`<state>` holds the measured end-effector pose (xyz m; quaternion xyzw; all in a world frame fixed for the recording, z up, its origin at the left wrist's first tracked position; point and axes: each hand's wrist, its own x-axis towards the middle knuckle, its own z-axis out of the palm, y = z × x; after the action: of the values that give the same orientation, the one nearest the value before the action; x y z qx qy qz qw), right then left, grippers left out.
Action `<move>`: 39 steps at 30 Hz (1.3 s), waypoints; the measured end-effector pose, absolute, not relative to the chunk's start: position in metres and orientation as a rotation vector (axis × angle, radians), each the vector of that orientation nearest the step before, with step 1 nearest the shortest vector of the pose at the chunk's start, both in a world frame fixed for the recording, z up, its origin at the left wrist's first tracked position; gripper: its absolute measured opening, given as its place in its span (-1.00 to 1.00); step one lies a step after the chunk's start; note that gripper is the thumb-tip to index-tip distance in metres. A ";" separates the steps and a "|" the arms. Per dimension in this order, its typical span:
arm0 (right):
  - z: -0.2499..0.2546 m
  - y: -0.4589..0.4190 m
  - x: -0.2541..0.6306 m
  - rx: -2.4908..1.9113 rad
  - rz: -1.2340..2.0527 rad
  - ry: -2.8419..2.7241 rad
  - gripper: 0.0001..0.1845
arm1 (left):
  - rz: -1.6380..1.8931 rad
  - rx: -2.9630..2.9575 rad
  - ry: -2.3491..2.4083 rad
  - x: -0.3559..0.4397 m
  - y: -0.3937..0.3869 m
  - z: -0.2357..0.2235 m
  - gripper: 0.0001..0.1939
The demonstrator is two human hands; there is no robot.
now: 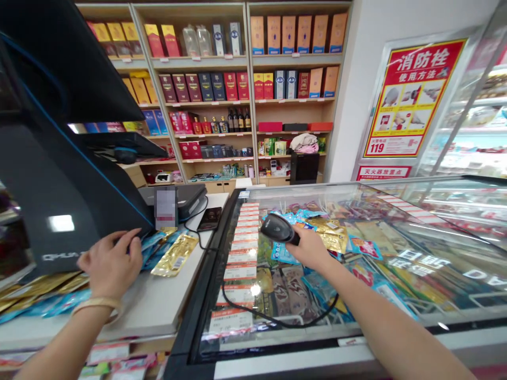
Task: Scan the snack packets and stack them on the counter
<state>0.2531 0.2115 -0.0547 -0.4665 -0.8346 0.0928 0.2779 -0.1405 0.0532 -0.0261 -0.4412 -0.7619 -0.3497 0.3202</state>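
My right hand (312, 249) is closed round the handle of a black barcode scanner (277, 228), held just above the glass lid of a chest freezer (396, 295). The scanner's black cable (273, 316) loops across the glass toward me. My left hand (113, 263) rests on the white counter (158, 301), fingers curled down onto blue snack packets (148, 248) at the foot of the black checkout terminal (59, 174). A gold packet (174, 256) lies just right of that hand. A pale bracelet circles my left wrist.
More gold and blue packets (35, 295) lie at the counter's left edge. A black phone (209, 218) and a flat black device (186, 200) sit farther back. Price labels (241, 258) line the freezer's left rim. Shelves of boxed bottles (237, 84) fill the back wall; a red fire poster (412, 95) hangs right.
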 end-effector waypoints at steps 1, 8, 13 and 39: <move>-0.054 0.212 0.253 -1.254 0.258 -2.219 -0.69 | -0.951 -1.140 -1.970 -0.132 0.053 -0.025 -0.61; -0.049 0.216 0.254 -1.223 0.327 -2.064 -0.72 | -1.094 -1.489 -1.816 -0.050 0.099 -0.022 -0.66; -0.048 0.216 0.254 -1.210 0.368 -2.030 -0.72 | -0.843 -2.040 -2.153 0.033 0.148 -0.049 -0.63; -0.052 0.218 0.255 -1.182 0.363 -2.023 -0.71 | -1.992 -2.064 -2.290 0.069 0.184 -0.089 -0.74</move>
<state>0.2548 0.2179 -0.0518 -0.4621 -0.7906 0.1419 0.3758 0.0695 0.1838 -0.0885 -0.5428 -0.6023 -0.5238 -0.2612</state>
